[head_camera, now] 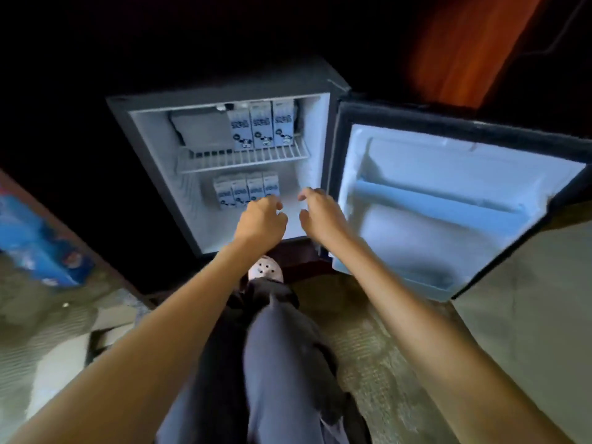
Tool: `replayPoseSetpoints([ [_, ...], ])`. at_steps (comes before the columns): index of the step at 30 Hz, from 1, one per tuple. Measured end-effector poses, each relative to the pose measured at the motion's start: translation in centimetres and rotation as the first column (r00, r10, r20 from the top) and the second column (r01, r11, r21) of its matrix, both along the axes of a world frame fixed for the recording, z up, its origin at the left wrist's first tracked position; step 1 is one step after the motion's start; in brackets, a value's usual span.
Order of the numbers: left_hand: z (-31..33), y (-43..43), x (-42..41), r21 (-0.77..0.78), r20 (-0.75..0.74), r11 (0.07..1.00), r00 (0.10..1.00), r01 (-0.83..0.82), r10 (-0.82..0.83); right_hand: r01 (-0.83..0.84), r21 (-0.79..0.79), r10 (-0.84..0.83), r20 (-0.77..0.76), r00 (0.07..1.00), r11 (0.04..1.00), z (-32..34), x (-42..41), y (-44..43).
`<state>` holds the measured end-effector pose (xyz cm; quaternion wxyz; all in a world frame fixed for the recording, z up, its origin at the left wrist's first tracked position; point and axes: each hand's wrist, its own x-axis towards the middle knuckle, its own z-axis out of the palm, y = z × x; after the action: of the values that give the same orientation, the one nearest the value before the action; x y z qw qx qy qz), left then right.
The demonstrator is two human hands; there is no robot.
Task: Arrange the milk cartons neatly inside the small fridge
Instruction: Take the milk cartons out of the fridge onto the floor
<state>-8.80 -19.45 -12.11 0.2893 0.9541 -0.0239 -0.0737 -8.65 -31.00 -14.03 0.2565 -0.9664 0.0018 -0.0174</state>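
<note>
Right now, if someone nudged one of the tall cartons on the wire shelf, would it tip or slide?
Likely tip: the upper cartons stand tall and narrow on the thin bars of the wire shelf. The three stand side by side, so neighbours probably steady them sideways. Flat sides mean rolling is unlikely.

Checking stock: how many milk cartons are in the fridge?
7: three cartons on the wire shelf; four in a row on the fridge floor. More may hide behind them.

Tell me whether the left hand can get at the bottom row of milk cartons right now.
Probably yes: the door stands wide open, and the empty left hand is right in front of the bottom cartons, with nothing between.
</note>
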Motion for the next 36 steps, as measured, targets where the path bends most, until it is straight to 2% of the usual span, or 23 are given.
replayPoseSetpoints([
  [4, -1.2, 3.9, 5.2, 0.045, -0.002, 0.997, 0.998, -0.068, 0.068, -0.114, -0.082, 0.109, -0.057, 0.992, 0.99, -0.7, 6.9, 3.1],
  [8, -2.1, 5.6, 11.5, 0.094, 0.065, 0.995, 0.998, -0.033, 0.027, -0.123, -0.201, 0.112, -0.068, 0.991, 0.972, -1.1, 13.0, 3.5],
  [13, -1.9, 4.8, 17.8, 0.113, 0.162, 0.992, 0.984, 0.051, -0.069, -0.053, -0.322, 0.095, 0.117, 0.989, 0.945, -0.8, 19.3, 3.9],
  [19, -2.0, 4.2, 22.4, 0.193, 0.33, 0.98, 0.938, 0.043, -0.106, 0.01, -0.441, 0.094, 0.214, 0.972, 0.897, -1.2, 23.6, 3.9],
  [27, -1.6, 3.6, 22.2, 0.383, 0.407, 0.922, 0.905, -0.047, -0.123, 0.088, -0.43, 0.12, 0.435, 0.892, 0.898, -1.6, 23.7, 3.4],
  [29, -2.9, 3.5, 21.4, 0.422, 0.555, 0.901, 0.815, -0.1, -0.169, 0.136, -0.4, 0.117, 0.547, 0.829, 0.906, -2.8, 23.2, 3.2],
  [32, -5.3, 4.0, 21.0, 0.39, 0.732, 0.907, 0.652, -0.162, -0.198, 0.138, -0.305, 0.124, 0.7, 0.703, 0.942, -4.4, 22.3, 3.0],
  [34, -5.8, 4.4, 20.3, 0.365, 0.745, 0.915, 0.644, -0.175, -0.174, 0.091, -0.239, 0.114, 0.72, 0.685, 0.967, -4.4, 21.9, 3.0],
  [36, -5.8, 4.6, 19.8, 0.372, 0.669, 0.918, 0.725, -0.135, -0.165, 0.047, -0.242, 0.135, 0.682, 0.719, 0.969, -4.6, 21.8, 2.8],
])
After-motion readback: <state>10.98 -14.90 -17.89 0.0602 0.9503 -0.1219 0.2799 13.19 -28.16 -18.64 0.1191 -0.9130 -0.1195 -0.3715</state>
